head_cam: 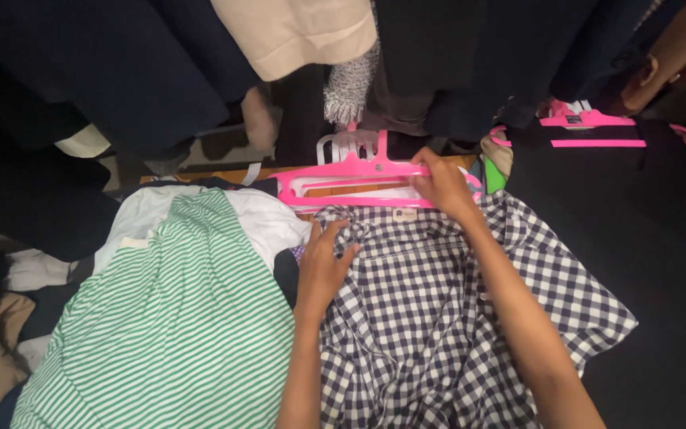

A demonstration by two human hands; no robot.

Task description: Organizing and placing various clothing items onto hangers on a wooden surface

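While the right hand (442, 187) pinches the stiff pink hanger (343, 171), the flat, open left hand (323, 266) pins the soft, limp checked shirt (438, 318) near its collar.

Cloth and plastic under my hands

I see a glossy, smooth pink plastic hanger (359, 176), a matt woven checked shirt (438, 318), and a soft, matt green-striped knit top (176, 334).

A shirt (454, 318) lies right of a striped top (176, 334); a hanger (351, 179) rests behind the shirt's collar, below hanging clothes (144, 71).
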